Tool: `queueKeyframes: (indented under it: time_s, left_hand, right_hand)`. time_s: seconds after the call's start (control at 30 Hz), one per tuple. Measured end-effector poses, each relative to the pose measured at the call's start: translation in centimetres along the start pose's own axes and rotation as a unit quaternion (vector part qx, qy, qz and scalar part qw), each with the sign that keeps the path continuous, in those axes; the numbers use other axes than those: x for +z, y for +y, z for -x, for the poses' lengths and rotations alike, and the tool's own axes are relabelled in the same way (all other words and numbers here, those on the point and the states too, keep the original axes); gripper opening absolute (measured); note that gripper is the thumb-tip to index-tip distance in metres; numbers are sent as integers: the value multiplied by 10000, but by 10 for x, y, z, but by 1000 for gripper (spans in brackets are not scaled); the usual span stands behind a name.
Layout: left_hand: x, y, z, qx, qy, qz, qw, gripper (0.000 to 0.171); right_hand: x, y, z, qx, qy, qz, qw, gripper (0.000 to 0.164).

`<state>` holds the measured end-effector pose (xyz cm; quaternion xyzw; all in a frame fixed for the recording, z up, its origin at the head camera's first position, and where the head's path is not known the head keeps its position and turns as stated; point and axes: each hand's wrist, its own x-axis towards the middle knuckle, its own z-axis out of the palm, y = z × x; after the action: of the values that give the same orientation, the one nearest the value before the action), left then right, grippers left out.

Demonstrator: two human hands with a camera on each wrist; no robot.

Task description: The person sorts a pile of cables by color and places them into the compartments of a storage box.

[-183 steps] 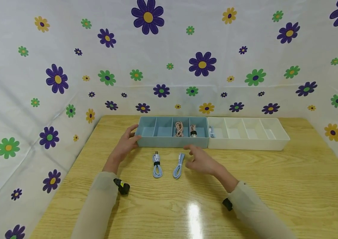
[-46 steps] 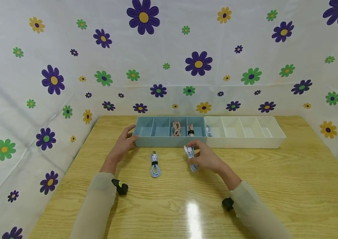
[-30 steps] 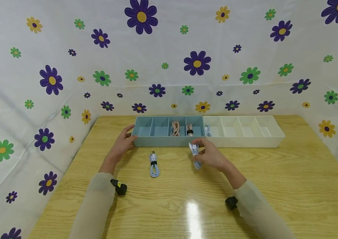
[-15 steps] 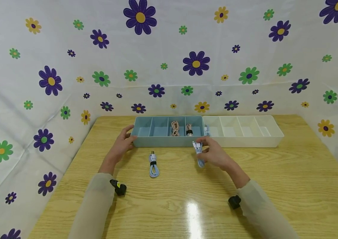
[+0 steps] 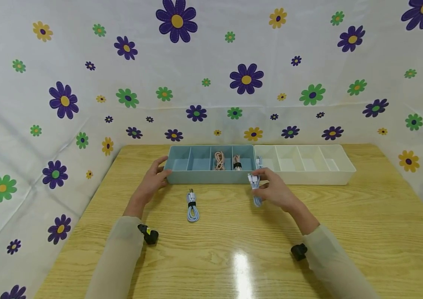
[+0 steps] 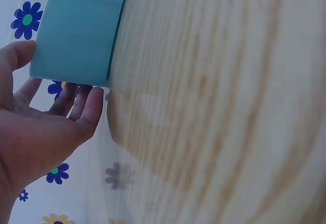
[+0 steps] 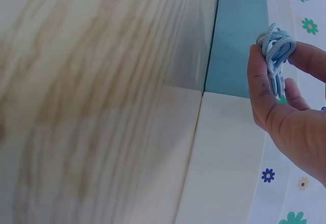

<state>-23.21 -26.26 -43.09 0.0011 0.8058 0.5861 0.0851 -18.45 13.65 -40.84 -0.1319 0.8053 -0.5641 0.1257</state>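
Note:
In the head view my right hand pinches a coiled light-blue cable with white connectors. It is held off the table, in front of the seam between the blue divided box and the white divided box. The right wrist view shows the cable's bundled loops between thumb and fingers. My left hand rests against the left end of the blue box, with its thumb by the front corner. A second light-blue cable, with a black strap and plug prongs, lies on the table between my hands.
Two pink cables, one loose and one black-strapped, sit in the blue box's two right compartments. A light-blue cable lies in the white box's leftmost compartment. The boxes stand end to end near the flowered backdrop.
My right hand has picked the light-blue cable up from the table and carried it to the right, towards the white box. The left hand has stayed at the blue box's end.

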Motion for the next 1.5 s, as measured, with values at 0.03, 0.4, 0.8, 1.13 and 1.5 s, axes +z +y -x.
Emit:
queueKeyframes:
  time_s: [0.03, 0.4, 0.8, 1.13, 1.5]
  left_hand:
    - [0, 2, 1, -24, -14, 21, 10000, 62]
    - [1, 10, 5, -20, -60, -6, 10000, 63]
    - [0, -5, -3, 84, -21, 13, 10000, 62]
    - [0, -1, -3, -26, 87, -30, 10000, 62]
    - [2, 23, 13, -164, -120, 143, 9997, 62]
  right_hand:
    - [-1, 0, 0, -6, 22, 9, 10000, 51]
    - [-14, -2, 1, 36, 240, -48, 9997, 54]
    - [-35, -2, 3, 109, 275, -110, 9995, 55]
    - [-66, -11, -5, 193, 520, -85, 9984, 58]
    - [-92, -8, -15, 414, 908, -244, 9947, 61]
